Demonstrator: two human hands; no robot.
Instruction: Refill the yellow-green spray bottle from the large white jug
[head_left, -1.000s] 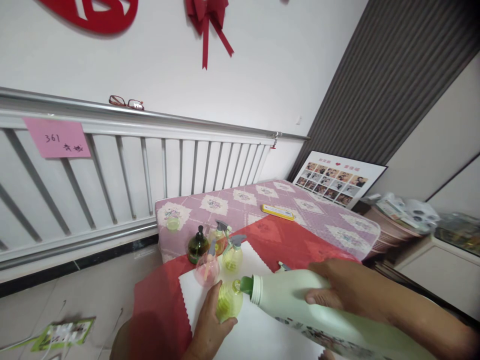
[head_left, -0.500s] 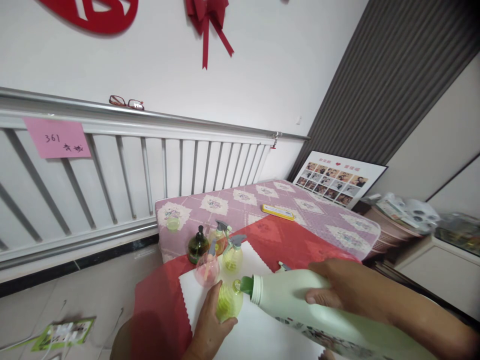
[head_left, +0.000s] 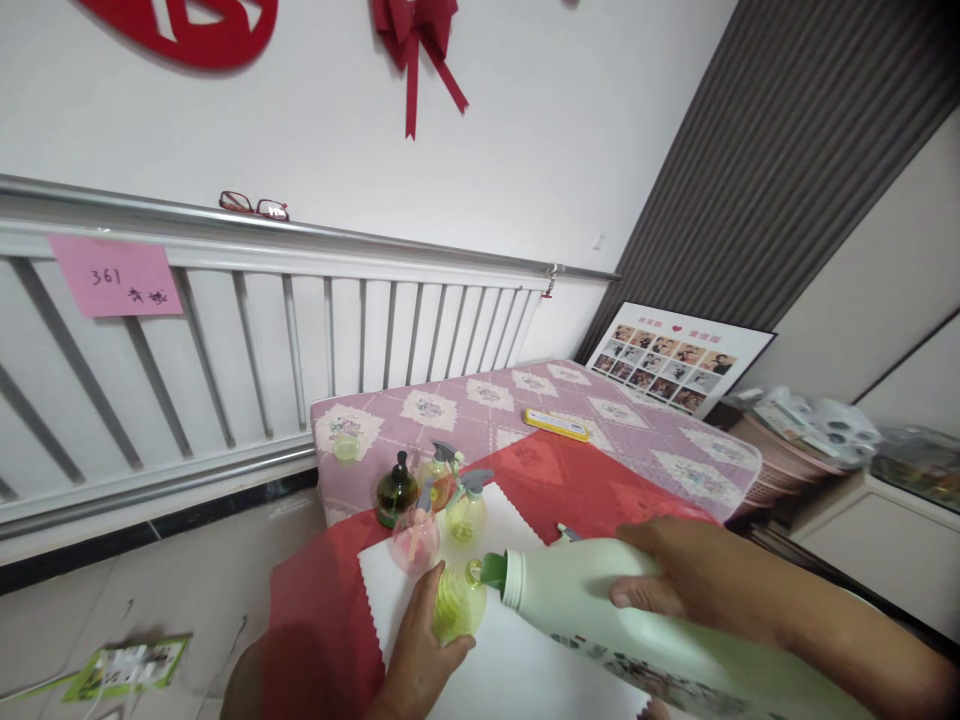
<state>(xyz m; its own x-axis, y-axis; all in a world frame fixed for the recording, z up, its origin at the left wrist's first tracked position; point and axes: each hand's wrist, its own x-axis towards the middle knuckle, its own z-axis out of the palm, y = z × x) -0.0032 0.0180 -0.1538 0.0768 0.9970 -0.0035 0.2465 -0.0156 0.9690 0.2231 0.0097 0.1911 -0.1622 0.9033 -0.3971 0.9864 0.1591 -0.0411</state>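
My left hand is wrapped round a round yellow-green spray bottle whose top is off, standing on a white sheet. In my right hand is a large pale green jug, tipped on its side. Its green spout is at the small bottle's open neck; whether liquid flows I cannot tell. Just behind stand a pink spray bottle, a yellow-green one with grey trigger, an amber one and a dark green pump bottle. A loose trigger head shows beyond the jug.
The sheet lies over a red cloth on a purple patterned cover. A yellow box and a small clear green cup rest on it. A white radiator runs along the wall. A power strip lies on the floor.
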